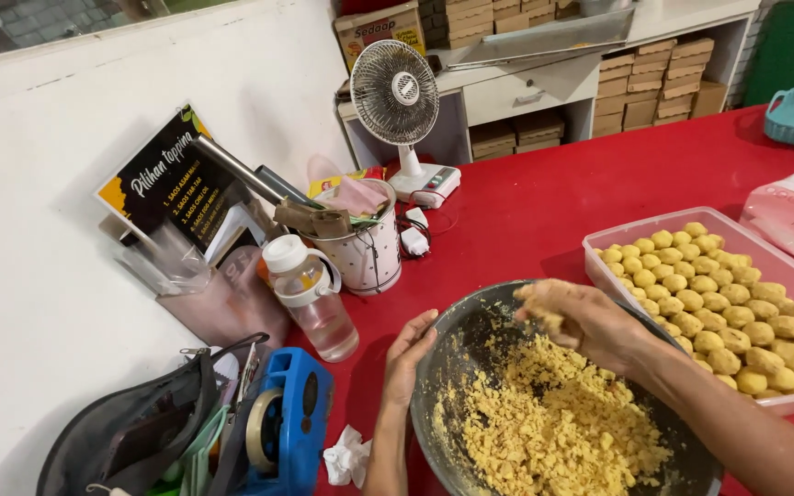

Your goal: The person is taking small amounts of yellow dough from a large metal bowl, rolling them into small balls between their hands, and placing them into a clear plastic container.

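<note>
A: Report the hand positions, using the metal bowl [443, 367] as reference.

B: The left hand [408, 354] rests on the outer left rim of the bowl, fingers flat against the wall, not closed around anything. The right hand [590, 321] hovers over the bowl's upper rim, fingers curled together around a small lump of the yellow crumbly dough [553, 427].

A: Location of the dough?

B: The bulk lies inside the bowl, heaped toward its lower right.

A: Surroundings?

B: Right of the bowl, touching it, sits a clear plastic tray [599, 250] filled with rolled yellow balls [719, 303]. Left of the bowl: a clear bottle [312, 298], a blue tape dispenser [291, 427] and a crumpled tissue [346, 456]. Beyond the bowl stands a small white fan [397, 96]. Everything rests on the red table [526, 211].
</note>
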